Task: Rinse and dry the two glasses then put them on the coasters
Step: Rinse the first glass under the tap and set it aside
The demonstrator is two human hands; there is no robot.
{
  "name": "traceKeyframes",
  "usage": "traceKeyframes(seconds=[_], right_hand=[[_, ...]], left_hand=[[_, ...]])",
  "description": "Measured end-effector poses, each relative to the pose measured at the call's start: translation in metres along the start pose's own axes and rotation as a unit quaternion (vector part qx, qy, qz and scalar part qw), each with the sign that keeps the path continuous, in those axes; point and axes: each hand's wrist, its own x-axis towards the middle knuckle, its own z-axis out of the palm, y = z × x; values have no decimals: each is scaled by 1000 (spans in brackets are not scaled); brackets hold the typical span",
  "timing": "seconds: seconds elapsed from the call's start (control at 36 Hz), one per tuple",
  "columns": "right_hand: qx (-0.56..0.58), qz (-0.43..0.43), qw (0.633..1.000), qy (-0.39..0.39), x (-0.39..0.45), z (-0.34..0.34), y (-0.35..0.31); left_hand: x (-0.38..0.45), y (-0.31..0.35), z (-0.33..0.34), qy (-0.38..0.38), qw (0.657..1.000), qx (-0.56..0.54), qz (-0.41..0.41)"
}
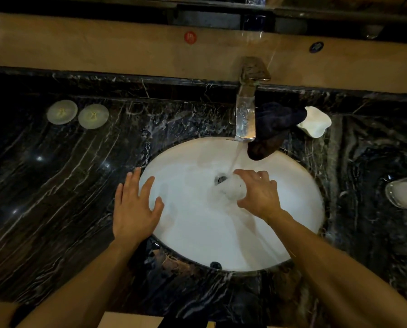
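Note:
My right hand (260,194) grips a clear glass (230,189) over the white sink (292,185), tilted toward the drain. Water runs from the tap (245,119) onto the glass. My left hand (136,204) hovers flat over the sink's left rim with its fingers spread, holding nothing. A second glass (404,194) lies on the counter at the far right edge. Two round pale coasters (62,112) (93,116) sit side by side on the counter at the back left. A dark towel (272,129) hangs beside the tap, drooping over the sink's rim.
A white soap dish (316,123) stands behind the towel at the back right. The black marble counter (56,197) surrounds the sink. A tan ledge (103,50) with a red sticker runs behind it.

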Motion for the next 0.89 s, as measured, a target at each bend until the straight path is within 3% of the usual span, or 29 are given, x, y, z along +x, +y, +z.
traceKeyframes(seconds=[0.31, 0.42, 0.47, 0.56, 0.64, 0.69, 0.78, 0.89], right_hand=[[-277, -1, 961, 0, -3, -12, -3], [-323, -3, 946, -9, -1, -14, -6], [-281, 16, 959, -12, 2, -17, -7], [-68, 102, 992, 12, 9, -22, -6], [227, 121, 964, 71, 17, -24, -4], [329, 93, 936, 84, 18, -29, -7], [366, 74, 923, 90, 19, -35, -12], [326, 92, 935, 104, 21, -36, -15]], left_hand=[[0, 1, 0, 2, 1000, -5, 1], [0, 1, -2, 0, 1000, -8, 1], [0, 1, -2, -2, 1000, -6, 1], [0, 1, -2, -3, 1000, -9, 0], [0, 0, -2, -6, 1000, -5, 0], [0, 0, -2, -6, 1000, -6, -2], [0, 0, -2, -7, 1000, -12, -2], [1, 0, -2, -10, 1000, -11, -2]])
